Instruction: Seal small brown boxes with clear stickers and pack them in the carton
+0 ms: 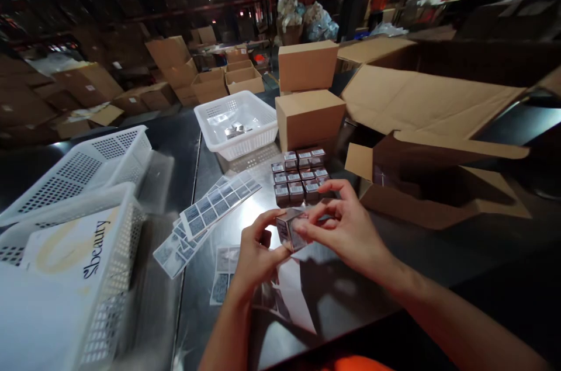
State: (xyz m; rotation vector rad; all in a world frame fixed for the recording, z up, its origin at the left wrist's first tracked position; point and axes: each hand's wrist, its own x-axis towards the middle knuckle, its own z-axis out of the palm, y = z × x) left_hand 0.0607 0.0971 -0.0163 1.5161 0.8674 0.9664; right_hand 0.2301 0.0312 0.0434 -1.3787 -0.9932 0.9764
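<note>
Left hand (256, 251) curled under small silver box (290, 229), right hand (346, 225) pinching its top, forearms angled inward

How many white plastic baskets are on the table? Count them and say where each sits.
3. One basket stands mid-table beside the brown boxes; a second lies tipped at far left; a third is nearest, lower left, holding a "beauty" bag. Others may lie out of view.
</note>
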